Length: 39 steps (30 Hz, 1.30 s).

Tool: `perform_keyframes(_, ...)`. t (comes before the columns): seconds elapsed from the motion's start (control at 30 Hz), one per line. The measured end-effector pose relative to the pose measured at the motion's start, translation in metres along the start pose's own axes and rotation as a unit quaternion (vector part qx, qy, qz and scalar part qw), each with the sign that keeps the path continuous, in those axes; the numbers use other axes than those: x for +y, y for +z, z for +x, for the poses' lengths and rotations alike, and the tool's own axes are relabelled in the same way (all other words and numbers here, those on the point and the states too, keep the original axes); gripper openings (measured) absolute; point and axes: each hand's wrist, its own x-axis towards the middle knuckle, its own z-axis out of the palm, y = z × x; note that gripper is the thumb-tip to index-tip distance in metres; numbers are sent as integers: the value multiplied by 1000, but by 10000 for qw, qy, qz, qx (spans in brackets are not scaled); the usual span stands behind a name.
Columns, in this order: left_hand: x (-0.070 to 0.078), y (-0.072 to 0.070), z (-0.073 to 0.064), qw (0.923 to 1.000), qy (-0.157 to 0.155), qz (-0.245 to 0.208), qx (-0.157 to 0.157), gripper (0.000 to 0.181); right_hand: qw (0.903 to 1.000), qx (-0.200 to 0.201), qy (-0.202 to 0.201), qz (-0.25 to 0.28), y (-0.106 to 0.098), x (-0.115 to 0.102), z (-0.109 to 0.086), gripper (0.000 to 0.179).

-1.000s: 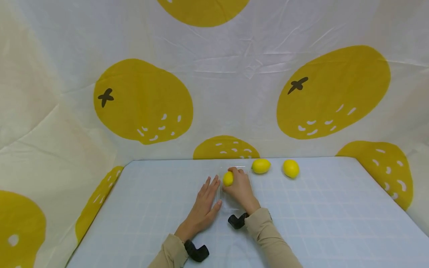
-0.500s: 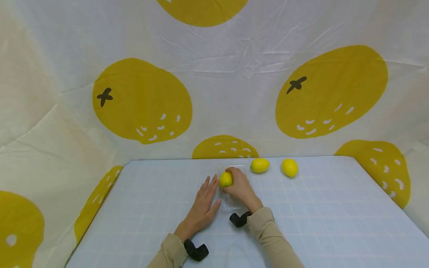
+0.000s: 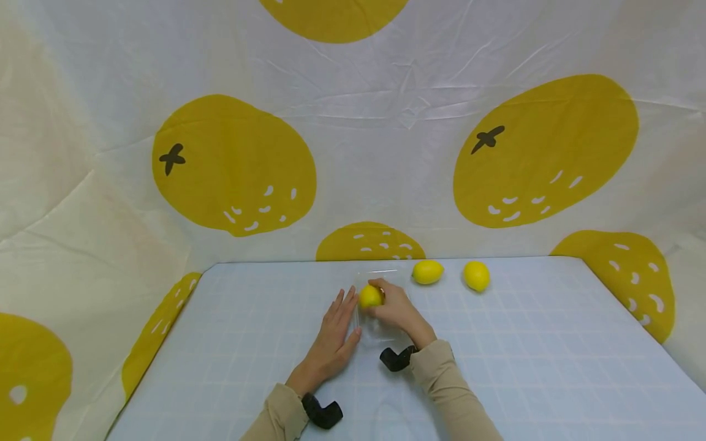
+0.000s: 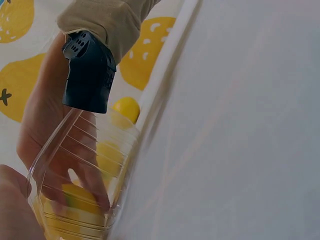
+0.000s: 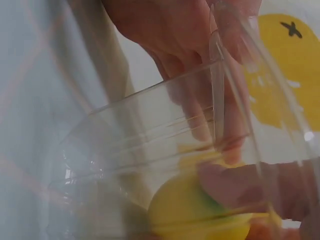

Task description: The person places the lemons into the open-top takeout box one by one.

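A clear plastic container [image 3: 380,334] stands on the table between the two hands. My right hand [image 3: 398,308] reaches into it and holds a yellow lemon [image 3: 371,297] between thumb and fingers, near the container's left wall. A green patch on that lemon [image 5: 185,205] shows through the plastic in the right wrist view. My left hand [image 3: 330,339] lies along the container's left side with its fingers straight, the fingertips right at the wall. Through the ridged container wall [image 4: 82,137], the left wrist view shows the right fingers around the fruit.
Two more lemons lie near the table's back edge, one lemon [image 3: 428,272] just right of the container and another lemon [image 3: 477,276] farther right. A lemon-printed cloth [image 3: 386,153] hangs behind the pale checked table [image 3: 551,343].
My right hand has shifted the lemon slightly to the left inside the container, and more of the fruit shows past the fingers. My left hand stays at the container's side.
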Motion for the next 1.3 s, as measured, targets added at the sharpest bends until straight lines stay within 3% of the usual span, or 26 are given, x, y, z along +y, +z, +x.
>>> perform_keyframes(0.33,0,1,0,10000,-35,-31,-36,63,9998,122,172,-38,1,-4,0,57)
perform_keyframes(0.53,1,0,-1,9999,56,-58,-61,62,9970,375,395,-550,5,-6,-1,61)
perform_keyframes(0.7,1,0,-1,9999,75,-94,-108,62,9922,770,248,-949,9,-6,-2,64)
perform_keyframes(1.0,2,0,0,9999,71,-84,-83,62,9970,449,56,-633,0,-5,-4,63)
perform_keyframes(1.1,2,0,0,9999,63,-94,-93,62,9962,592,-12,-634,2,-4,-3,62)
perform_keyframes(1.3,1,0,0,9998,146,-94,-25,62,9906,1058,218,-835,12,-3,-1,61)
